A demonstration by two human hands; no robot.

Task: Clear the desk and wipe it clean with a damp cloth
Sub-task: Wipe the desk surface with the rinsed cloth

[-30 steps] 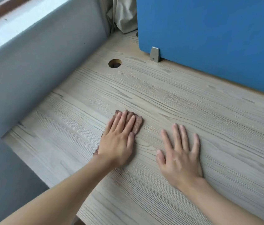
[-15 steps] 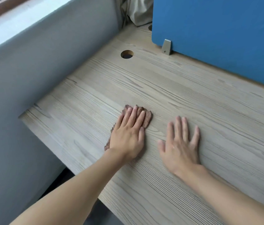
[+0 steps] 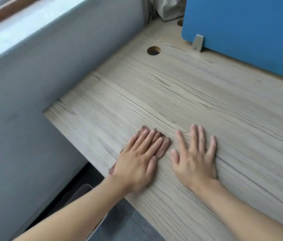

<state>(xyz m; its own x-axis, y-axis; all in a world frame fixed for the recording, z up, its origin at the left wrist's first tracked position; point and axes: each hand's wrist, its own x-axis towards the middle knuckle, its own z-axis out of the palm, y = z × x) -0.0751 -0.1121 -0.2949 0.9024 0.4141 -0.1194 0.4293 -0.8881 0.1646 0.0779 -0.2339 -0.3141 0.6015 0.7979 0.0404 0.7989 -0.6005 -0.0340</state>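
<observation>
The left hand lies flat, fingers straight and close together, pressing down on the brown cloth. The cloth sits on the counter near its front-left corner. It shows past the fingertips, along the thumb side and at the wrist. The right hand lies just beside it, palm down on bare wood, fingers spread. It holds nothing and looks to serve as a brace.

Beyond the hands, the counter surface in view carries no loose items. A round cable hole is cut near the back edge. A blue partition stands along the back, fixed by a metal bracket. A grey wall borders the left edge. Pale fabric hangs in the far corner.

Status, as judged from this view:
- Clearing: appears complete for the visible area.
- Wiping: in hand, at the front-left corner.
- No damp sheen or streaks can be made out on the wood grain, so which zones are already wiped cannot be told.
- The area to the right lies outside the view, and its state is unknown.
- Likely left to check: the strip along the partition, around the bracket and the cable hole.
</observation>
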